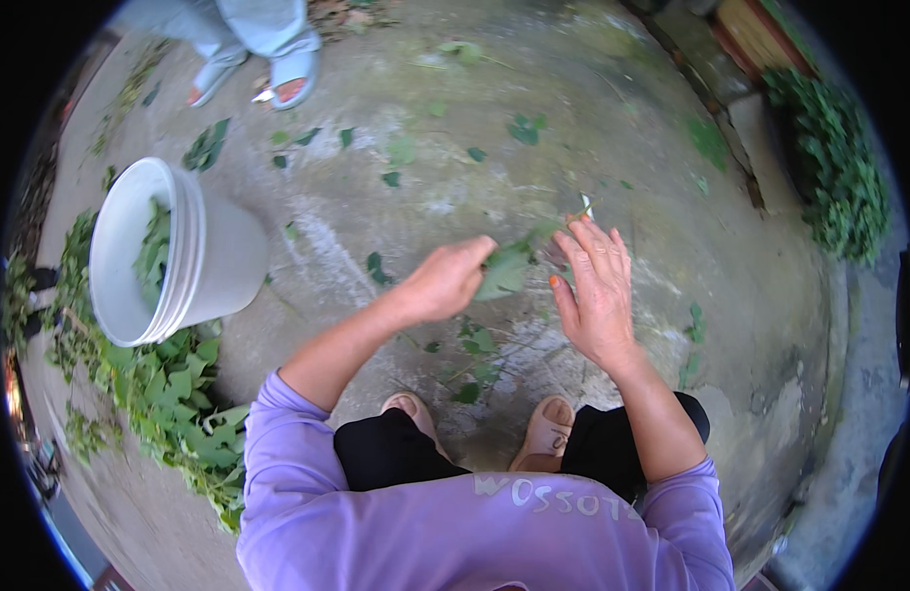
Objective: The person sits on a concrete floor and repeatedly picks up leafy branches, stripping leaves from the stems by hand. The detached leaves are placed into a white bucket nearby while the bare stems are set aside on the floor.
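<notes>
My left hand (449, 279) is closed on green leaves (508, 267), which stretch from its fingertips towards my right hand. My right hand (597, 284) has its fingers spread beside the far end of the leaves, near a thin stem; whether it touches the stem I cannot tell. A small white strip (587, 205) shows just past its fingertips. On the concrete below my hands lie loose leaves and stems (480, 354). To the left a white plastic bucket (229, 255) stands with green leaves (155, 251) inside.
A heap of leafy vines (177, 402) lies beside and below the bucket. Another person's feet in light blue sandals (292, 77) are at the upper left. Scattered leaves (525, 130) dot the concrete. A bushy green plant (832, 162) and a low edge stand at the right.
</notes>
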### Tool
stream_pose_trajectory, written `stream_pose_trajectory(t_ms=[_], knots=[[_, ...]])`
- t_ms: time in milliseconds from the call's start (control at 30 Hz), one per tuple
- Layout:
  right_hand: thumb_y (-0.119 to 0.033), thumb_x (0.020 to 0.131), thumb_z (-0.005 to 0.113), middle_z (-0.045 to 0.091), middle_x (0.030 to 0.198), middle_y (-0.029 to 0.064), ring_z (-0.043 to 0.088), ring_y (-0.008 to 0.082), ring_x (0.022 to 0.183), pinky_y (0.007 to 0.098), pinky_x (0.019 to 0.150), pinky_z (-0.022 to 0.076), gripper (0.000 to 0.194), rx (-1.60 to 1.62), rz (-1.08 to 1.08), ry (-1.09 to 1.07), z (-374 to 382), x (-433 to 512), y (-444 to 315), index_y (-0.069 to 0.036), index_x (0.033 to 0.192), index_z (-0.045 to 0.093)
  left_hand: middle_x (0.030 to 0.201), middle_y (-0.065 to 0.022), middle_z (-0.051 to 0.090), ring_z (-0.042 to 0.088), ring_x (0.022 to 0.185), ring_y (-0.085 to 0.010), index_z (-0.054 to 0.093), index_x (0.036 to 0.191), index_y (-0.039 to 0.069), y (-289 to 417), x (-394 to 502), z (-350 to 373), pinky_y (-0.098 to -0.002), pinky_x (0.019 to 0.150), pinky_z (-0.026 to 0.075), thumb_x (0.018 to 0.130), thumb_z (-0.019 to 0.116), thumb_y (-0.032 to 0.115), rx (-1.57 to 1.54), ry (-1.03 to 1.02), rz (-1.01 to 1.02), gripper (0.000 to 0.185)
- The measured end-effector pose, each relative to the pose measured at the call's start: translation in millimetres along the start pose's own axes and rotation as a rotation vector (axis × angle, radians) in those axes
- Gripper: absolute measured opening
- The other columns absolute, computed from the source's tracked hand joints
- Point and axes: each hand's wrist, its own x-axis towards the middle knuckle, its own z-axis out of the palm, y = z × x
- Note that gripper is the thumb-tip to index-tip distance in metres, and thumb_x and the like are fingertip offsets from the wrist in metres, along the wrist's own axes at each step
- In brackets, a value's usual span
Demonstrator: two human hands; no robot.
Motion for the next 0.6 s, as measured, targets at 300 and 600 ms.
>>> stream_pose_trajectory(t_ms=[300, 600], knots=[[-0.016, 0.073, 0.075, 0.054, 0.080, 0.0075, 0.056, 0.0266, 0.075, 0.0395, 0.069, 0.0393, 0.016, -0.229, -0.035, -0.160, 12.7, 3.2, -43.8, -0.007, 0.082, 0.065, 0.094, -0.0203, 0.058, 0.060, 0.087, -0.0367, 0.055, 0.105, -0.004, -4.7, -56.0, -19.9, -0.0427, 0.077, 0.047, 0.085, 0.047, 0.003, -0.134, 0.147, 0.040, 0.023], [-0.017, 0.092, 0.063, 0.057, 0.074, -0.0007, 0.052, 0.0125, 0.067, 0.0283, 0.062, 0.0402, 0.014, 0.798, 0.405, -0.575, 23.7, 3.6, -63.1, -0.004, 0.088, 0.060, 0.075, -0.0190, 0.057, 0.054, 0.067, -0.0266, 0.058, 0.101, -0.003, -9.5, -69.0, -23.9, -0.0384, 0.066, 0.045, 0.098, 0.052, 0.028, -0.405, 0.126, -0.132, 0.033]])
